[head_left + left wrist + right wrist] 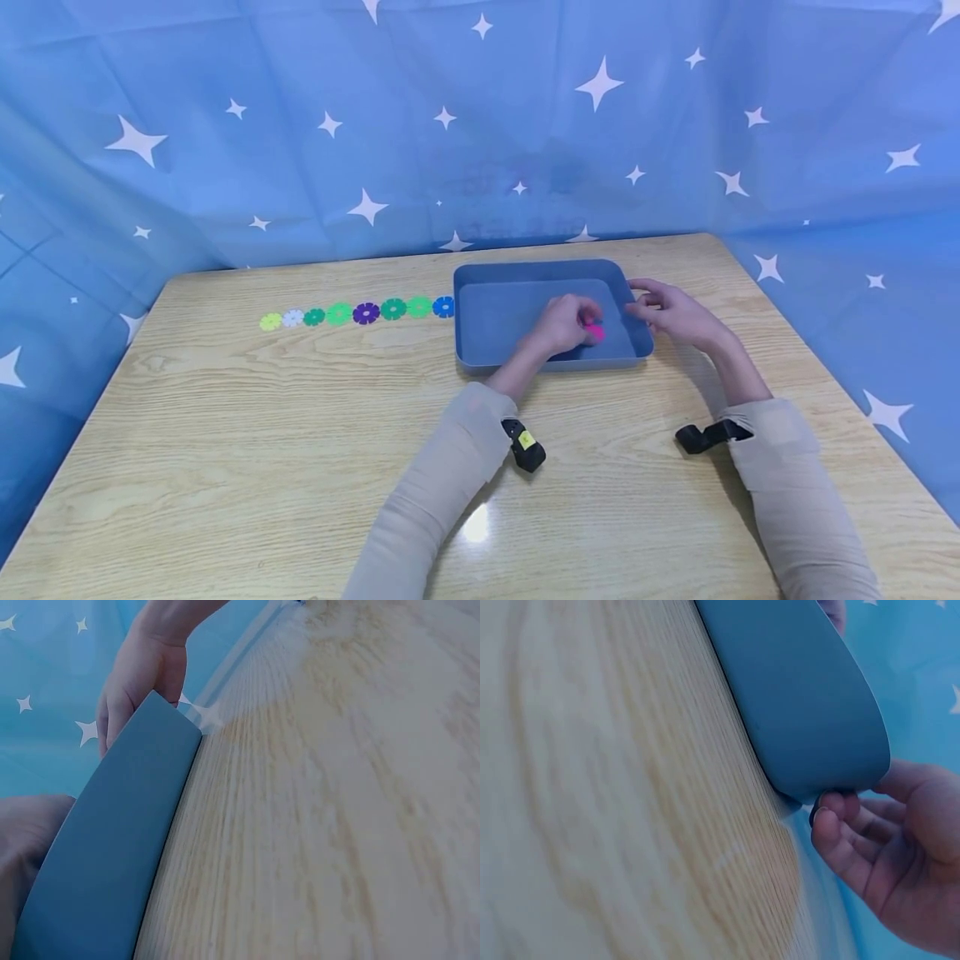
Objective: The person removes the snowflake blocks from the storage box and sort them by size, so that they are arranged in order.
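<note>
A blue-grey tray (495, 321) stands at the back of the table. My left hand (562, 323) reaches over its front wall and pinches a pink disc (595, 332) low inside it. Fingers hide part of the disc, so its outline is unclear. At the tray's right end, my right hand (671, 312) grips the wall. In the right wrist view the thumb passes behind the rim and curled fingers (832, 844) sit against the outside. A small dark edge shows by those fingertips; I cannot tell what it is. The left wrist view shows the tray's outer wall (112, 840).
Left of the tray runs a row of several notched plastic discs, from a yellow-green disc (270, 322) past a purple disc (367, 313) to a blue disc (444, 307) by the tray's wall. A blue star-patterned curtain (300, 192) hangs behind the wooden table (262, 450).
</note>
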A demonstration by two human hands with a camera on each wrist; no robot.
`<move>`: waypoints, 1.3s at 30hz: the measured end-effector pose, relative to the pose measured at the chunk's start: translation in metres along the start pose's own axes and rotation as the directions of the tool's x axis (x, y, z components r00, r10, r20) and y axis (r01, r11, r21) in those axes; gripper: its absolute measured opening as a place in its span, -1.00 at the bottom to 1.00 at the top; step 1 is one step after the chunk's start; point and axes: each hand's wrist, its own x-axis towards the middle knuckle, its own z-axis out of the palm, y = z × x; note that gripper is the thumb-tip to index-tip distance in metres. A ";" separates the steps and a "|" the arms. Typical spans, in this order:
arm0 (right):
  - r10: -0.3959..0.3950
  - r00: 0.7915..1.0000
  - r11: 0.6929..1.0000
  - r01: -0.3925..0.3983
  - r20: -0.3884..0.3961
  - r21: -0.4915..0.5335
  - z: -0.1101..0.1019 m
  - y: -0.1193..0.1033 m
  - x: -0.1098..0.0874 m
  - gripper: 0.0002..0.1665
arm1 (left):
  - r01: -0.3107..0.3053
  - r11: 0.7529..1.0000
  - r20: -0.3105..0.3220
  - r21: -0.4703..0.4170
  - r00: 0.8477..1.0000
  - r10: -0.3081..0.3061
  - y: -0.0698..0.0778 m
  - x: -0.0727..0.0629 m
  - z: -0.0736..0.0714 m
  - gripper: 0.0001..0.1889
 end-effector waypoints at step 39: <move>-0.017 1.000 1.000 0.017 0.009 0.007 0.000 -0.003 -0.003 -0.24 | -0.007 0.974 -0.070 -0.227 0.998 -0.009 -0.027 -0.057 -0.074 -0.77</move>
